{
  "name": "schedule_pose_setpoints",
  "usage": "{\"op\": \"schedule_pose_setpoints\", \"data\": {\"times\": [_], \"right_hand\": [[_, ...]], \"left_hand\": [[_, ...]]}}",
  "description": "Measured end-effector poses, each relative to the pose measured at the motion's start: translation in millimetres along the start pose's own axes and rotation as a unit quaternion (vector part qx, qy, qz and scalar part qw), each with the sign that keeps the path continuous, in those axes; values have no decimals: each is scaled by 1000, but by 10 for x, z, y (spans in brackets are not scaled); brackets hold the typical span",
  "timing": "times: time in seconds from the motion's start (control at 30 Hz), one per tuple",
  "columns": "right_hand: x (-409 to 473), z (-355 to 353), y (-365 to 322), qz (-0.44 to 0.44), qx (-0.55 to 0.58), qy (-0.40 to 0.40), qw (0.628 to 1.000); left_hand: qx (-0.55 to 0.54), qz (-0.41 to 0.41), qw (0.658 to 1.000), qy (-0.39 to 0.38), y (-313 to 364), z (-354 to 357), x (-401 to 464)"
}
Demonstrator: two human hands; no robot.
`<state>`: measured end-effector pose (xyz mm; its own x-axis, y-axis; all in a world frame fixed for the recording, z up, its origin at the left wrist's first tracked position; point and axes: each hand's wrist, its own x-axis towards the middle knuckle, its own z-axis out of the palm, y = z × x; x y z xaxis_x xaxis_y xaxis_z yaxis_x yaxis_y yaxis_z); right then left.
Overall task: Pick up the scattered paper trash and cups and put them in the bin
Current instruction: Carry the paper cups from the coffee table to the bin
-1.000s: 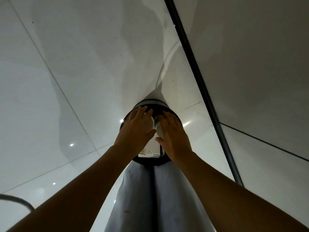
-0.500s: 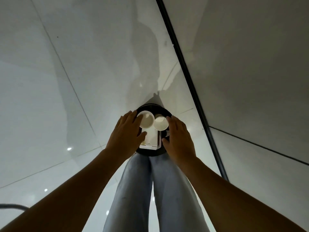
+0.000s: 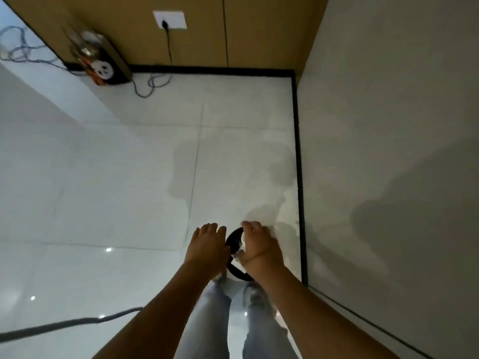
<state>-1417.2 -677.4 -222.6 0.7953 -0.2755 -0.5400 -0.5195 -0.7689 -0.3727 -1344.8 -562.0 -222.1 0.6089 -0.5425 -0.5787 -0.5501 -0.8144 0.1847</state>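
I am holding both hands over the round black-rimmed bin (image 3: 234,246), which is standing on the glossy white tiled floor (image 3: 116,190) straight below me, just ahead of my pale-jeaned legs (image 3: 207,320). My left hand (image 3: 207,246) is hovering over the bin's left edge with fingers stretched out and holding nothing. My right hand (image 3: 259,248) is sitting over the right side, fingers curled downward, and something small and pale, maybe a white paper cup (image 3: 243,238), is peeping out beside its thumb (I cannot tell whether I am gripping it or whether it is already lying inside). Either way the bin's mouth is directly under the right hand, so that hand is the nearer one for any drop. The black skirting strip (image 3: 300,177) and grey wall (image 3: 388,125) are crowding the bin's right side; open floor is lying to the left and ahead, with no loose paper visible there.
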Motion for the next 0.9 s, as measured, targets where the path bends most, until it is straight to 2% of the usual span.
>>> {"op": "schedule_pose_setpoints", "data": {"times": [0.23, 0.43, 0.7, 0.9], "right_hand": [[-394, -452, -921, -149, -128, -42, 980], [-607, -342, -2068, -260, -229, -86, 934], [-1063, 660, -4052, -405, -327, -135, 843], [-1541, 1702, -5428, -463, -345, -171, 799]], "left_hand": [[-75, -145, 983, 81, -465, -334, -1098], [-151, -276, 940, 133, -1243, -353, -2016], [-238, -423, 859, 164, -2694, 102, -3397], [-276, -487, 811, 171, -3815, 451, -4370]]}}
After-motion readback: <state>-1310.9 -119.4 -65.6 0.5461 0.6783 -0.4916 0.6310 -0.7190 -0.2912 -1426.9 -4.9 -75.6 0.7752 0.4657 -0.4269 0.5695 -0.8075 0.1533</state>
